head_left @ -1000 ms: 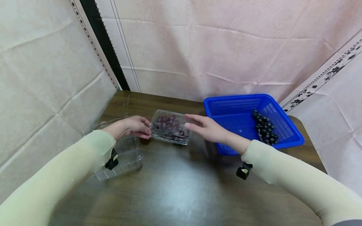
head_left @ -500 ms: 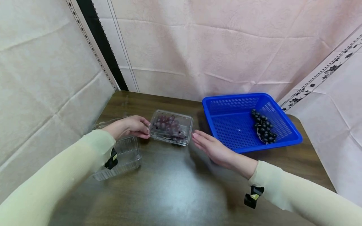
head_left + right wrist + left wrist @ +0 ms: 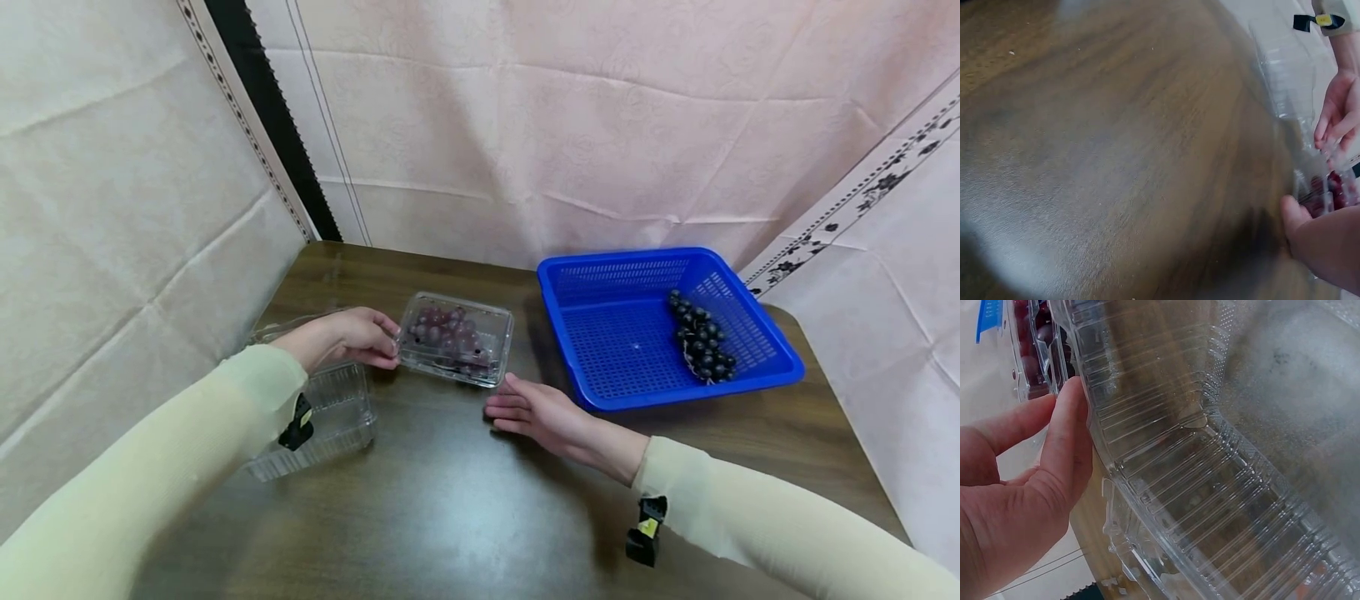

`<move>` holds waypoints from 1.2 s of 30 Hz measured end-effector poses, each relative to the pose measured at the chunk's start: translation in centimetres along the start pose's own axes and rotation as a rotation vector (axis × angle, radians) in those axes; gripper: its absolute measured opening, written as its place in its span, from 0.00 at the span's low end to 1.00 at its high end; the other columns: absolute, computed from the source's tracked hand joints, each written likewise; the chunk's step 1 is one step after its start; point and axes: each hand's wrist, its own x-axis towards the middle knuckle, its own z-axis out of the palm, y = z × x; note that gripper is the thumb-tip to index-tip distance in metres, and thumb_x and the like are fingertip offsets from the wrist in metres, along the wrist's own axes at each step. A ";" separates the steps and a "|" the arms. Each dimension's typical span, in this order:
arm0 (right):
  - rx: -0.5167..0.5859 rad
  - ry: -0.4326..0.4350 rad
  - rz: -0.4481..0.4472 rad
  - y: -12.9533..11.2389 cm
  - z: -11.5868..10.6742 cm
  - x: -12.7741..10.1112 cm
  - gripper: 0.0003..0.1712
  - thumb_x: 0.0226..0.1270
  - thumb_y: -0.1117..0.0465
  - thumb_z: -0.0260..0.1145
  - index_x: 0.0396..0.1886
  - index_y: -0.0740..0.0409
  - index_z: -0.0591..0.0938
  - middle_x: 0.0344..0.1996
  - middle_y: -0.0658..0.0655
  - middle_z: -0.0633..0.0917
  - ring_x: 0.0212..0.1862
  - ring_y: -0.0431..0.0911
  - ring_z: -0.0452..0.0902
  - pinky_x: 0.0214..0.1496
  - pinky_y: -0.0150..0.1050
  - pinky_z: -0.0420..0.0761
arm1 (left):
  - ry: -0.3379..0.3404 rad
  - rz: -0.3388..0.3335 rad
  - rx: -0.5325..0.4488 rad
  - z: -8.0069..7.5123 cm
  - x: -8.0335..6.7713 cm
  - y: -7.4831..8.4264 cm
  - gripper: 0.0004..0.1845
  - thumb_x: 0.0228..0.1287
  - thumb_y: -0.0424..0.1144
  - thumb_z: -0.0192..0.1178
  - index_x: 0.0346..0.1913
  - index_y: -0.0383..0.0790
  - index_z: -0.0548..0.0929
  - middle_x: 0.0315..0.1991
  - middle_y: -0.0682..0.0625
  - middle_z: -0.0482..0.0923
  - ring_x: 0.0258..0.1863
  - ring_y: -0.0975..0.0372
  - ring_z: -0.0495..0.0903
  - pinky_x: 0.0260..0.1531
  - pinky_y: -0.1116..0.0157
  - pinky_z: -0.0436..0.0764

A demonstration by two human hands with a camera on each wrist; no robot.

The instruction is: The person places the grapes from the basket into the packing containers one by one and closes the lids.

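A lidded clear plastic clamshell box (image 3: 491, 333) with reddish-purple grapes (image 3: 447, 329) inside sits in mid-table. My left hand (image 3: 358, 336) pinches its left edge between thumb and fingers; the left wrist view shows the fingertips at the rim, beside the grapes (image 3: 1030, 353). At the near right corner, my right hand (image 3: 543, 417) has its fingers extended and slightly bent, holding nothing. Its thumb is close to the box; I cannot tell whether it touches. Below my left forearm lies another clear plastic clamshell (image 3: 333, 408), opened out and partly covered by the arm.
A blue perforated basket (image 3: 615, 333) stands at the back right, with a bunch of dark grapes (image 3: 703, 337) along its right side. The brown wooden table (image 3: 420, 508) ends at pale cloth hangings (image 3: 450, 125) behind and at both sides.
My right hand has left the top right of the grape box, moved toward me, then left to its near corner. My left hand and the box have stayed in place.
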 end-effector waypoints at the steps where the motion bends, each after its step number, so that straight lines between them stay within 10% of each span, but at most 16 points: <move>1: 0.004 -0.002 -0.001 0.2 0.0 0.3 0.38 0.92 0.48 0.43 0.80 0.77 0.56 0.75 0.79 0.67 0.78 0.66 0.65 0.81 0.54 0.70 | -0.001 0.002 -0.001 0.0 0.0 0.0 0.26 0.76 0.18 0.53 0.73 0.22 0.61 0.44 0.37 0.78 0.37 0.58 0.86 0.48 0.64 0.92; 15: 0.033 0.022 -0.013 1.0 -0.3 3.2 0.30 0.90 0.57 0.46 0.73 0.80 0.69 0.63 0.74 0.83 0.58 0.52 0.87 0.70 0.48 0.84 | 0.005 0.006 0.019 0.1 -0.2 0.0 0.25 0.76 0.19 0.55 0.72 0.22 0.63 0.45 0.37 0.80 0.38 0.58 0.86 0.47 0.64 0.92; 36: 0.087 0.071 -0.078 1.4 -0.4 4.3 0.26 0.88 0.63 0.47 0.69 0.85 0.68 0.46 0.63 0.91 0.46 0.45 0.90 0.58 0.42 0.90 | 0.007 0.012 0.067 0.2 -0.4 0.3 0.25 0.78 0.20 0.53 0.73 0.21 0.63 0.43 0.37 0.80 0.37 0.58 0.87 0.47 0.64 0.92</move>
